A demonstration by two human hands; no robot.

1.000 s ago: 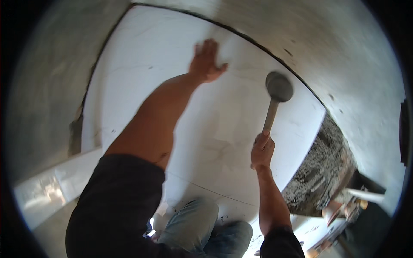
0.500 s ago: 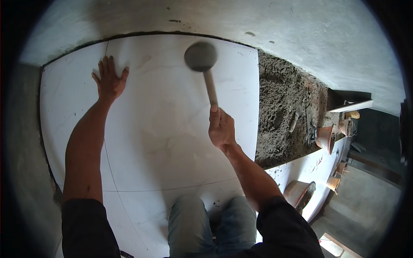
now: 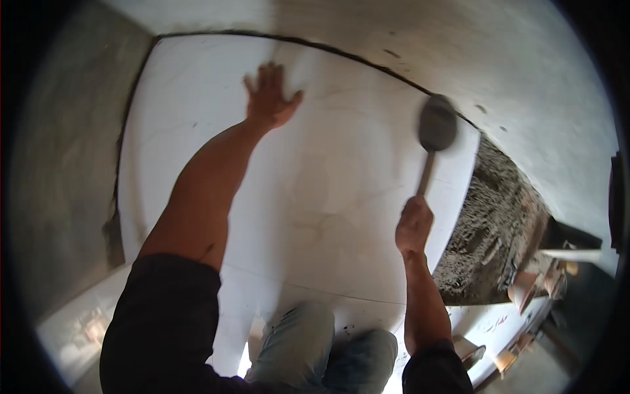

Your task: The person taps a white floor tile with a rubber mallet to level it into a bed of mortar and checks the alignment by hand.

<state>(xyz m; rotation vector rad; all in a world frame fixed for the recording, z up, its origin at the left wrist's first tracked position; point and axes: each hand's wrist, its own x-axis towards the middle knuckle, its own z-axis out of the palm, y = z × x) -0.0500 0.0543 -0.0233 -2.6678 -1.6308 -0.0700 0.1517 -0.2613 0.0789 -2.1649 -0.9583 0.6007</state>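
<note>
My left hand [image 3: 269, 100] lies flat with spread fingers on a large white floor tile [image 3: 328, 177] with faint veining, towards its far side. The fingers of my right hand [image 3: 415, 224] are wrapped round the wooden handle of a mallet [image 3: 437, 125] with a dark, thick head. Motion smears that head; it appears over the tile's far right corner, near the wall. Whether it touches the tile I cannot tell.
Rough grey mortar [image 3: 495, 223] lies right of the tile. Beyond it stand several pans, one of them reddish [image 3: 523, 290]. Grey walls border the tile at the far side [image 3: 512, 72] and left [image 3: 72, 151]. My jeans-clad knees [image 3: 302, 341] are at the near side.
The mallet has moved right across the tile, from near the far middle to the far right corner. My left hand stays flat near the same seam. The whole view has turned.
</note>
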